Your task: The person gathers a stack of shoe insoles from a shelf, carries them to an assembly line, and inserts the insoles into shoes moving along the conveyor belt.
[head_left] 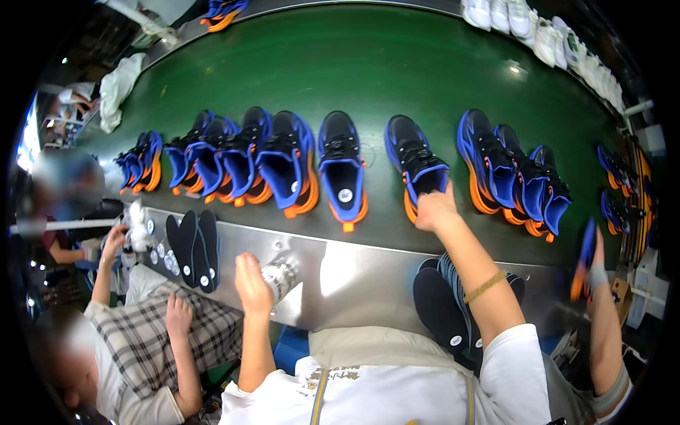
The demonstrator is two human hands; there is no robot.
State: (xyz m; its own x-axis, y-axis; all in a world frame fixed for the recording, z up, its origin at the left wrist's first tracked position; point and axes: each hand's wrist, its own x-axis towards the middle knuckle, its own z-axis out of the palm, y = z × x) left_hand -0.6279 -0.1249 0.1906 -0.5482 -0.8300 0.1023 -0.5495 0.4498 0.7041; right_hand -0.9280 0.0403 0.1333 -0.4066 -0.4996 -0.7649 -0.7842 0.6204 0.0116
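My right hand [434,208] grips the heel of a black and blue sports shoe [413,150] with an orange sole, part of the hand reaching into its opening; the fingertips are hidden. My left hand [253,285] is raised over the steel ledge, its fingers curled against a shiny roll of round labels [282,276]. Just left of the held shoe stands another shoe [341,170], with a round white label on its insole. Dark insoles [440,304] lie stacked beneath my right forearm.
More matching shoes [287,159] stand in groups on the green belt [397,64]. Along the steel ledge [340,269] lie more insoles [197,248] at the left. White shoes [520,21] line the far right. A co-worker sits at the left; another person's hand [598,262] holds a shoe at the right.
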